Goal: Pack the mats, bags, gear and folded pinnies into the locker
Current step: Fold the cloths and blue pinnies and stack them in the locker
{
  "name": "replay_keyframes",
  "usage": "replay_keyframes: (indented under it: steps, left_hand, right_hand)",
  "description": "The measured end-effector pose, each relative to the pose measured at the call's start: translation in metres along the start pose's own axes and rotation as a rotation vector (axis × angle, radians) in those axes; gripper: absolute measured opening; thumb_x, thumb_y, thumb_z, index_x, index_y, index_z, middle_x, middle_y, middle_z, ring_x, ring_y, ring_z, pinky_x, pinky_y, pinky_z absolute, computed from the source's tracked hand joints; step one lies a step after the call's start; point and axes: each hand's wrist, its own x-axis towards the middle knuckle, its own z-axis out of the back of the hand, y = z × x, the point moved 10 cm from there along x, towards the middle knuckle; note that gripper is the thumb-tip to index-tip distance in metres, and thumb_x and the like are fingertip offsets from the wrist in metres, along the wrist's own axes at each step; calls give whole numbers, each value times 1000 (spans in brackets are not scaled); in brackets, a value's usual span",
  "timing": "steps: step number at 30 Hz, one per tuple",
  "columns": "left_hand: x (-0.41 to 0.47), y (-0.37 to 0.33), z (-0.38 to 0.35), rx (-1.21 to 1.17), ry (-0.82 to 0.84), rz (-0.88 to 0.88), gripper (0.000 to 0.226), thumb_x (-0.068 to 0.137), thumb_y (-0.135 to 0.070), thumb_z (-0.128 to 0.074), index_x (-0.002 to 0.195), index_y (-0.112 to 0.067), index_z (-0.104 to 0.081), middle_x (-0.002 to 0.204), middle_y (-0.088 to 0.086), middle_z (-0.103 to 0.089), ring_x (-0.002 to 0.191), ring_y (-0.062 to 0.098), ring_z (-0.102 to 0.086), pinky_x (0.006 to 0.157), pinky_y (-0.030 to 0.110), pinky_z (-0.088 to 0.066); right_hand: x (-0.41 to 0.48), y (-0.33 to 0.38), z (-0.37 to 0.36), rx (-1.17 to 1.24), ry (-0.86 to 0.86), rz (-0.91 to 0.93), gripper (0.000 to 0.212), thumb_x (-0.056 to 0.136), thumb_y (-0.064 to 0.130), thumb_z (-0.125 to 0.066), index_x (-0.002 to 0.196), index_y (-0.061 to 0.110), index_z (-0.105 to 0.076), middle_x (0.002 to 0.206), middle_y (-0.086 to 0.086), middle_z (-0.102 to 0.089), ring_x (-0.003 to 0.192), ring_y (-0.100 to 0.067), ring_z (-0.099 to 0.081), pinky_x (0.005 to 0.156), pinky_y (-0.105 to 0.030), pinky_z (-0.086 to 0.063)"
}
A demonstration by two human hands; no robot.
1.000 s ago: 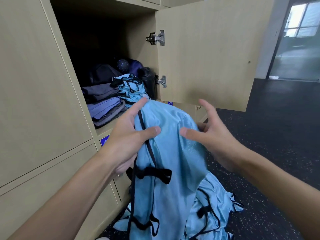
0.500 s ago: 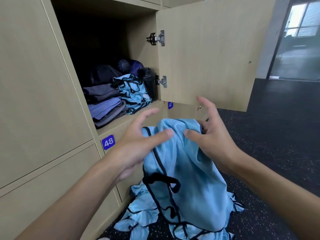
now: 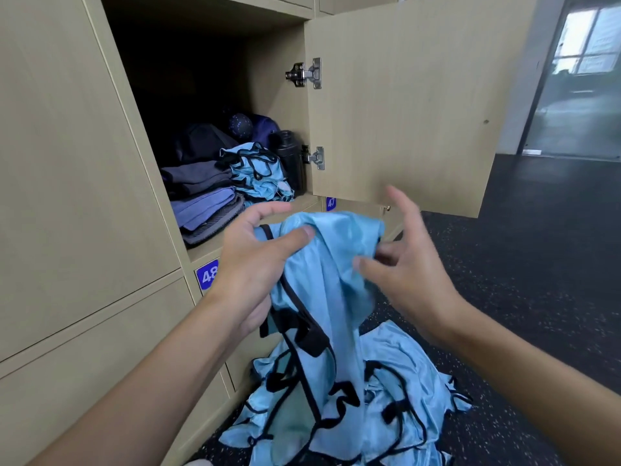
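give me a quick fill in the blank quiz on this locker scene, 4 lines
1. The left hand holds a light ___ pinnie with black trim.
2. The locker door stands ___.
3. The small plate below that door reads ___.
4. More pinnies lie heaped on the ___.

Missing words: blue; open; 47; floor.

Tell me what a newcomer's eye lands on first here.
The light-blue pinny with black trim sits mid-frame, gripped by the left hand, with the right hand at its other edge. Below it, a heap of matching pinnies lies on the dark floor. Upper left, the open locker holds folded mats and a pinny bundle.
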Motion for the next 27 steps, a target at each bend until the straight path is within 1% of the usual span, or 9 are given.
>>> replay_keyframes:
  steps: [3,6,10,12,14,18,20,22,27]
  left_hand:
    - [2,-2,4,-29,-15,18,36,81,1,-77,111,-16,-66,83,12,-77,77,27,-75,70,40,-63]
    - [2,-1,6,-45,-23,28,36,81,0,-77,111,-15,-66,86,13,-76,77,28,-74,72,43,-63]
    - [5,1,12,-82,-45,54,35,80,0,-78,110,-14,-67,82,9,-76,74,23,-74,72,37,-63]
    - [5,2,14,-94,-50,70,34,80,0,-77,110,-13,-66,83,10,-76,74,24,-74,73,38,-63]
    - [6,5,15,-101,-53,102,36,82,-1,-76,114,-12,-64,84,11,-76,73,24,-73,70,38,-63]
    - [3,24,20,-69,-72,256,60,82,-14,-79,131,-18,-45,82,8,-76,67,17,-74,57,33,-60]
    - [-6,41,12,-19,2,368,78,78,-16,-81,138,-29,-33,77,5,-77,63,18,-74,52,31,-56]
    - [-15,51,3,-25,67,418,92,79,-7,-79,147,-37,-25,83,8,-77,59,20,-71,51,33,-55]
    - [-2,24,16,-187,-100,217,88,83,8,-69,147,-37,-31,96,12,-74,69,21,-72,55,45,-61]
  right_hand:
    - [4,-2,15,-15,-138,50,78,95,12,-61,148,47,-16,78,-13,-65,62,-12,-55,60,-30,-47]
    - [-3,-2,-11,-96,59,37,95,85,21,-75,148,53,-11,130,5,-60,103,-5,-66,89,-32,-55]
    - [0,11,5,-82,-115,134,82,91,-7,-57,148,39,-22,62,19,-58,52,-1,-50,49,-14,-43]
    - [-2,16,2,-63,-92,149,78,93,-1,-59,149,37,-20,59,29,-56,54,3,-50,51,-9,-42]
    - [-7,20,-13,-71,26,137,82,91,-2,-63,147,39,-19,76,42,-60,66,8,-59,66,-5,-46]
    - [0,17,-2,-75,-81,113,83,89,3,-69,147,47,-29,97,2,-64,75,-9,-60,74,-25,-55]
    - [4,12,10,-28,-173,117,79,88,10,-70,144,48,-31,129,17,-56,116,-4,-57,103,-39,-49]
    - [6,7,18,26,-220,82,77,90,9,-68,146,46,-30,125,35,-51,120,8,-50,109,-38,-41]
    - [11,-6,13,47,-56,-42,92,85,10,-75,145,54,-22,156,4,-33,137,-16,-41,112,-49,-39]
